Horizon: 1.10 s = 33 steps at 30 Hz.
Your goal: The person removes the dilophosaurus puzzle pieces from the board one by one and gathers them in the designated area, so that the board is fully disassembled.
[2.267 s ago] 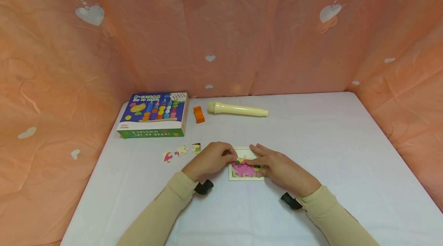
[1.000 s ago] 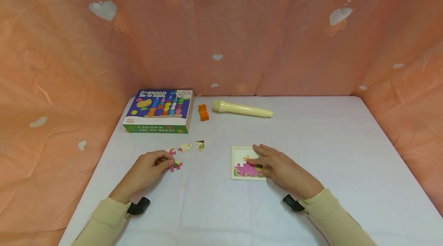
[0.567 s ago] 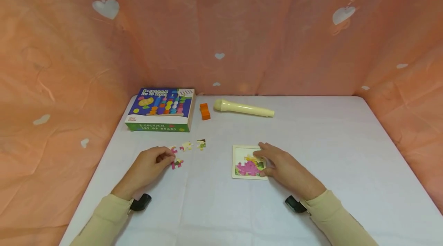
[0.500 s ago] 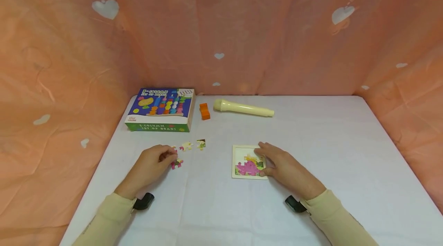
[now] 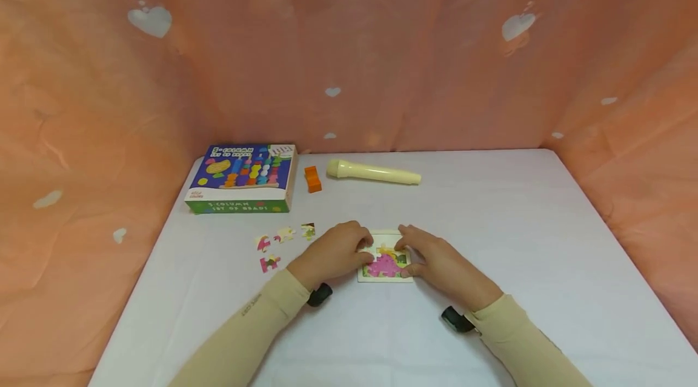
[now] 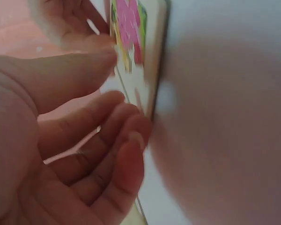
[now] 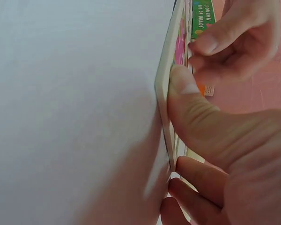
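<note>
- Near the middle of the desk (image 5: pixel 507 217), the square, cream-rimmed puzzle tray (image 5: pixel 382 280) lies between the two hands. Joined pieces (image 5: pixel 385 265), mostly pink with yellow and green, fill its near part; bare pale base shows toward the far side.
- At the left edge of the tray, the left hand (image 5: pixel 339 254) has a half-open grip: thumb and bent fingers stand apart, with nothing seen between them. Its fingertips are just beside the rim; whether they touch it I cannot tell.
- Along the right side of the tray, the right hand (image 5: pixel 440 266) has its grip spread only as far as the tray needs, thumb on the near right part and fingers bent at the far right, holding it.
- Left of the left hand lie four loose pieces, apart from one another: a pink and cream one (image 5: pixel 263 244), a mostly cream one (image 5: pixel 284 234), a dark-cornered green one (image 5: pixel 308 230), and, nearest, a pink and green one (image 5: pixel 269 263).
- Far left sits a bead-set box (image 5: pixel 240 179); just right of it is an orange block (image 5: pixel 313 179), then a pale yellow stick (image 5: pixel 374 172) lying lengthwise.
- Behind the desk hangs an orange-pink curtain (image 5: pixel 371 48) with white hearts.
</note>
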Motion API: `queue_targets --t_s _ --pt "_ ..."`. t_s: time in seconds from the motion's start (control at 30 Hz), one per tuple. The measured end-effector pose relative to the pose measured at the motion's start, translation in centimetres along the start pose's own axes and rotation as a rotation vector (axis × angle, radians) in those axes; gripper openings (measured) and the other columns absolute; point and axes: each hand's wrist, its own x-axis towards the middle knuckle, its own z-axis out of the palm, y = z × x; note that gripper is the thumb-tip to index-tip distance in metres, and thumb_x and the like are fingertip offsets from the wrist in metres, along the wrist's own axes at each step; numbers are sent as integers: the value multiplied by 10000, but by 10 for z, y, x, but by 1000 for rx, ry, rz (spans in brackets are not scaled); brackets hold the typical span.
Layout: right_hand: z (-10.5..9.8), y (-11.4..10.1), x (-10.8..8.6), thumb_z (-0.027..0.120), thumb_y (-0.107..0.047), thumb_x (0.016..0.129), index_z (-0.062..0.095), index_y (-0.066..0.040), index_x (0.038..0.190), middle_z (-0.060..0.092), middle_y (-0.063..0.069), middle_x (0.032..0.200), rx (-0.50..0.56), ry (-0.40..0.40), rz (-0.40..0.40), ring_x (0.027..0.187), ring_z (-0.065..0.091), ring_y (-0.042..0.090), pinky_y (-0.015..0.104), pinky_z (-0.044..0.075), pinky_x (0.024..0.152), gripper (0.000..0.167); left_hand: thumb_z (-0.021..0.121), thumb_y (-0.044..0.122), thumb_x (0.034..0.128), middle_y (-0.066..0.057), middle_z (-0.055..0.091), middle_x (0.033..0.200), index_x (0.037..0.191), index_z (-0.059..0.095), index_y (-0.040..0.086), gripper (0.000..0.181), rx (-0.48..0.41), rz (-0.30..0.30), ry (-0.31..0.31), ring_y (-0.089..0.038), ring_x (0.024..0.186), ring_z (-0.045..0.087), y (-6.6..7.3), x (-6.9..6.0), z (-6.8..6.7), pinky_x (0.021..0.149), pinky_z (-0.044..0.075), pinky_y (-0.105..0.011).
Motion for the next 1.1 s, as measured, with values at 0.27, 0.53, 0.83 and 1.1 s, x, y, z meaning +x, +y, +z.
queue_targets --t_s 0.27,0.53,0.83,1.1 --pt "0 0 2 861 -236 922 690 -243 1215 493 73 1683 -25 8 -31 1608 405 334 586 401 1246 339 844 360 957 15 624 1001 1222 764 118 367 3 -11 -25 -142 916 564 12 21 10 859 497 -294" --pt "1 1 0 866 -235 911 705 -231 1209 512 76 1669 -49 18 -49 1593 429 343 591 428 1222 339 867 291 937 4 608 1017 1195 754 117 331 -81 -28 -36 -139 927 545 14 20 12 856 477 -283" --pt "1 1 0 867 -228 906 714 -202 1215 528 93 1653 -59 21 -68 1581 444 355 578 426 1226 345 866 342 937 16 602 1031 1174 741 131 342 -96 -52 -27 -136 944 551 12 21 16 871 483 -281" --pt "0 0 0 858 -207 920 709 -225 1186 517 83 1664 -54 16 -61 1588 434 355 589 427 1222 306 870 325 936 19 606 1077 1172 707 147 337 -136 -64 -26 -141 989 562 13 21 17 916 500 -299"
